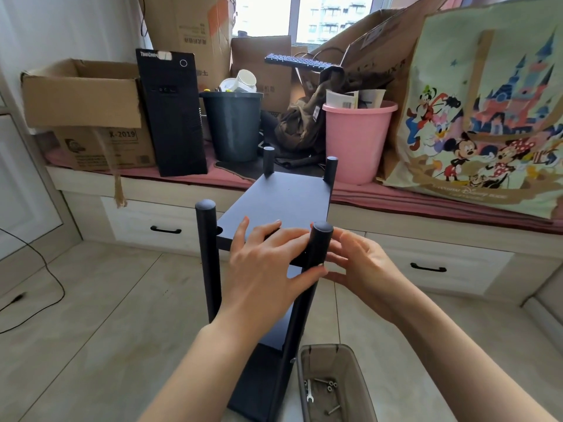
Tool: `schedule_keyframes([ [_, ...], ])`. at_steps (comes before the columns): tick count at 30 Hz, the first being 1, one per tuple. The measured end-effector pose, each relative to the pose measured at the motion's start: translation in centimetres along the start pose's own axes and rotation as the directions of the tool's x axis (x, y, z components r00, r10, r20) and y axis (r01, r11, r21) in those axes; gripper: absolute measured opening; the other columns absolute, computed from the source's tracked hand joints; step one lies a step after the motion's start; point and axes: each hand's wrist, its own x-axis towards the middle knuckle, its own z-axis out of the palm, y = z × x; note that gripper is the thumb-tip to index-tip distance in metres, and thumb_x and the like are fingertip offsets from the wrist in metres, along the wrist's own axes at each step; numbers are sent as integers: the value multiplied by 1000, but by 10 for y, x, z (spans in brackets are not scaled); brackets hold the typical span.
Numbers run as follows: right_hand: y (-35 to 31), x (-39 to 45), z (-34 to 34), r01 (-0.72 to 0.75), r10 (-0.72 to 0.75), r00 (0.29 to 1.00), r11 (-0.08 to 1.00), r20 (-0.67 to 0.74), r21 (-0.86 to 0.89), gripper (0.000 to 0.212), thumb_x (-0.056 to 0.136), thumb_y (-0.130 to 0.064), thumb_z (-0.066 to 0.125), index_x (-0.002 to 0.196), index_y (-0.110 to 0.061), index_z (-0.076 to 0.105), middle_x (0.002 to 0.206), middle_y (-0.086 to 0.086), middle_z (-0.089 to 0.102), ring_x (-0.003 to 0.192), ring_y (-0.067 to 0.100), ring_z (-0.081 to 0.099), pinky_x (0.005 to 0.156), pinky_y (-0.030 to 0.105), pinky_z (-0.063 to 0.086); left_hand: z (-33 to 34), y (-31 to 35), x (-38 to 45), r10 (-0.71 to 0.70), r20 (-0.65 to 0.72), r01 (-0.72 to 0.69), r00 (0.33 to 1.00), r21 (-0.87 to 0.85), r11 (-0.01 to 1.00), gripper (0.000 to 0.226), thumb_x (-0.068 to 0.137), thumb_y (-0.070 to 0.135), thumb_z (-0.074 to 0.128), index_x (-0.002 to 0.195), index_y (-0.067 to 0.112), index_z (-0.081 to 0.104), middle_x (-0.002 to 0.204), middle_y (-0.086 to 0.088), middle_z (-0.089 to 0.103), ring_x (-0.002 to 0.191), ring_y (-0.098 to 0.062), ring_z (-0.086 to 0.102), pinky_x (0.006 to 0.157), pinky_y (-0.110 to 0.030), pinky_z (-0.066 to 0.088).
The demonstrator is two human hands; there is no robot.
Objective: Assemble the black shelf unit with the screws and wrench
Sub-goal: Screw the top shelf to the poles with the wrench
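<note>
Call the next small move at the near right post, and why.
Probably the right hand drops to the grey bin for a screw. Both hands are at the near right post, the left hand resting across the top shelf board, neither visibly holding hardware. The screws and the wrench lie in the bin.

a home room: window seat [426,205] with drawers, cardboard boxes [82,95], apartment blocks outside.

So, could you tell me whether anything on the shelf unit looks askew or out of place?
Yes: the top shelf shows an open notch beside the near-left post, so that corner looks unseated and unfastened.
</note>
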Motion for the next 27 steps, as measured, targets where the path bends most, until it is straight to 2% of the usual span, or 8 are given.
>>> schedule_keyframes([
  [2, -1, 4, 1, -65, 75, 996, 977, -47, 202, 80, 77, -74, 58, 143, -34, 38, 120, 12, 70, 114, 26, 67, 85, 38, 58, 0, 2, 0, -2, -18, 2, 1000, -11, 1000, 42, 82, 53, 67, 115, 29, 76, 118, 11, 73, 120, -28, 64, 116, -61, 27],
  [4, -4, 13, 3, -169, 226, 970, 898, -95, 407, 71, 84, -67, 53, 140, -29, 34, 114, 19, 71, 105, 32, 70, 75, 38, 59, 0, 2, 1, -6, -28, 6, 1000, -22, 1000, 43, 80, 54, 65, 114, 30, 76, 117, 12, 73, 120, -27, 64, 116, -60, 27],
  [6, -7, 26, 6, -274, 352, 934, 815, -62, 511, 68, 93, -61, 46, 134, -7, 47, 112, 18, 72, 96, 32, 72, 72, 40, 59, -1, 2, 0, -15, -24, 14, 1000, -36, 999, 44, 81, 57, 64, 116, 32, 75, 118, 14, 73, 121, -26, 64, 116, -60, 27],
  [8, -9, 36, 11, -281, 367, 930, 758, -29, 589, 59, 98, -49, 51, 125, 3, 54, 109, 19, 70, 90, 32, 72, 72, 40, 60, -1, 2, 0, -10, -23, 9, 1000, -35, 999, 45, 81, 58, 61, 117, 33, 75, 119, 15, 72, 122, -26, 64, 115, -62, 28],
  [13, -8, 41, 16, -196, 199, 978, 759, 65, 620, 27, 103, -18, 44, 110, 7, 51, 90, 22, 72, 85, 30, 74, 70, 37, 60, -7, 2, 5, 55, -1, -55, 998, -18, 998, 42, 80, 52, 67, 117, 34, 74, 120, 16, 71, 124, -19, 63, 118, -54, 28],
  [17, -7, 41, 19, -125, 127, 991, 779, 41, 615, 25, 103, -13, 42, 108, 8, 53, 88, 23, 72, 77, 32, 73, 66, 37, 60, -19, -5, 21, 88, 190, -90, 978, 2, 996, 48, 84, 62, 60, 129, 45, 60, 137, 28, 58, 143, -10, 42, 119, -35, 23],
  [22, -5, 44, 22, -100, 139, 990, 782, -17, 615, 24, 102, -12, 47, 118, 6, 50, 93, 22, 65, 81, 32, 69, 69, 39, 60, -24, -15, 37, 92, 448, -110, 889, 14, 994, 53, 88, 67, 50, 137, 50, 48, 155, 37, 28, 154, -19, 16, 123, -49, 10],
  [27, -8, 52, 29, -106, 126, 992, 792, 9, 602, 21, 101, -10, 48, 119, 1, 46, 97, 21, 56, 79, 31, 64, 70, 42, 60, -29, -25, 34, 54, 454, -72, 889, 22, 997, 68, 81, 73, 41, 147, 54, 35, 154, 38, 26, 155, -22, 15, 122, -54, 11],
])
